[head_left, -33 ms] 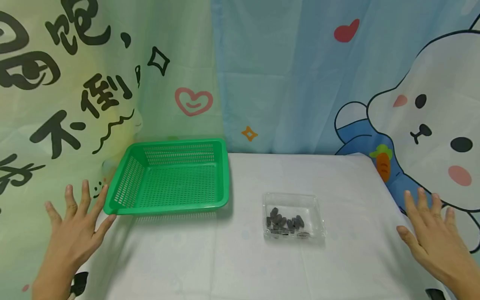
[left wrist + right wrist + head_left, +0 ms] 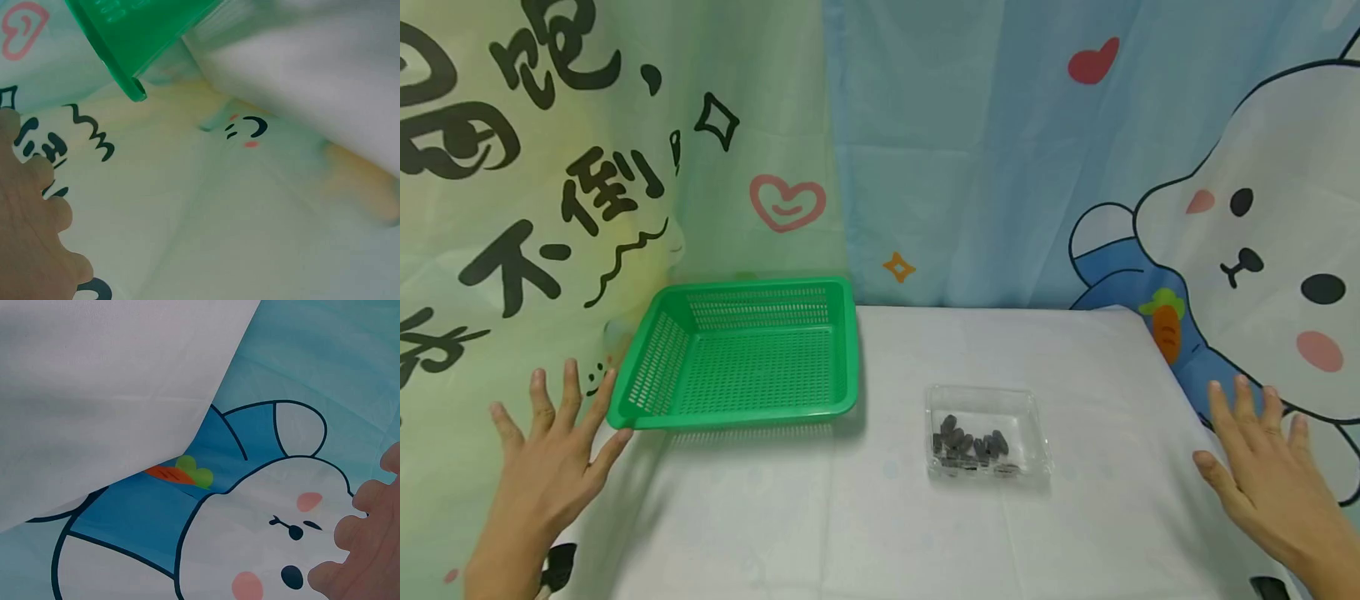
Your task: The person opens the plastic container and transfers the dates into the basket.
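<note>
With fingers spread and straight, my left hand is held beside the near left corner of a green plastic basket, its thumb tip right by the rim in the head view. The basket has slotted walls and a mesh floor and holds nothing. At the far right, my right hand is also spread, near the table's right edge, holding nothing. Between the hands, closer to the right one, stands a clear plastic box. Several small, dark, oval pieces lie inside it, mostly toward its near left side.
A white cloth covers the table. Behind it and down both sides hangs a printed curtain with large black characters, hearts and a white cartoon animal. The left wrist view shows the basket's corner close to the table edge.
</note>
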`<move>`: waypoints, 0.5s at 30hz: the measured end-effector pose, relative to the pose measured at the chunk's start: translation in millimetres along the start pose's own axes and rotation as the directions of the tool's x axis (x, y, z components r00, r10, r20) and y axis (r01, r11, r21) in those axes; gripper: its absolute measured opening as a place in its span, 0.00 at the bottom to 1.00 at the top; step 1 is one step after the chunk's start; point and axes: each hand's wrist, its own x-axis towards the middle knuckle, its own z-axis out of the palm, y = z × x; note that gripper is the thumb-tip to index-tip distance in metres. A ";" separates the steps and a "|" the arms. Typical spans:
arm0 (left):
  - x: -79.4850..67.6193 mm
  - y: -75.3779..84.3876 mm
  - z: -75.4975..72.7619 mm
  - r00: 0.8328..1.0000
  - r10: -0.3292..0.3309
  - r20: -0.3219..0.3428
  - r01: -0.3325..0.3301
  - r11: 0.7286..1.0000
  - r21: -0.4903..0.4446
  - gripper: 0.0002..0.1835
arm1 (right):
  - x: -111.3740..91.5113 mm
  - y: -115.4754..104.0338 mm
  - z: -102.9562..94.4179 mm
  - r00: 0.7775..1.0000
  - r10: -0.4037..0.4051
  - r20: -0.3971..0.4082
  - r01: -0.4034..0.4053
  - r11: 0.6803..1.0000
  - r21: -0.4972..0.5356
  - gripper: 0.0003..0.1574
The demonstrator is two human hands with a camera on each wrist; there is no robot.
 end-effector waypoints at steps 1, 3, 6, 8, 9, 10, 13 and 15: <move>-0.2 0.3 0.0 1.000 0.002 -0.001 -0.002 1.000 -0.001 0.41 | 0.0 0.3 0.1 1.000 0.000 0.000 0.000 1.000 0.004 0.58; -0.6 1.1 0.5 1.000 0.007 0.000 -0.007 1.000 -0.003 0.42 | 0.3 1.0 0.2 1.000 0.002 0.002 -0.002 1.000 0.006 0.58; -0.7 2.5 1.2 1.000 0.014 0.000 -0.014 1.000 -0.009 0.42 | 1.1 2.5 1.3 1.000 0.004 0.009 -0.004 1.000 0.015 0.58; -1.1 3.6 2.1 1.000 0.012 0.003 -0.011 1.000 -0.012 0.42 | 1.4 3.0 3.0 1.000 0.001 0.016 -0.001 1.000 0.021 0.57; -1.6 4.0 2.3 1.000 0.011 0.003 -0.011 1.000 -0.018 0.42 | 1.5 3.0 4.1 1.000 -0.004 0.018 0.003 1.000 0.028 0.57; -2.1 4.4 2.7 1.000 0.009 0.004 -0.009 1.000 -0.019 0.42 | 1.6 3.2 5.5 1.000 -0.009 0.021 0.008 0.999 0.033 0.57; -4.1 7.1 3.6 1.000 0.010 0.006 -0.010 1.000 -0.027 0.41 | 1.4 3.4 9.4 0.999 -0.025 0.022 0.024 0.999 0.048 0.56; -5.7 9.7 4.6 1.000 0.017 0.005 -0.016 0.999 -0.035 0.41 | 2.0 3.5 11.2 0.999 -0.030 0.019 0.029 0.998 0.059 0.56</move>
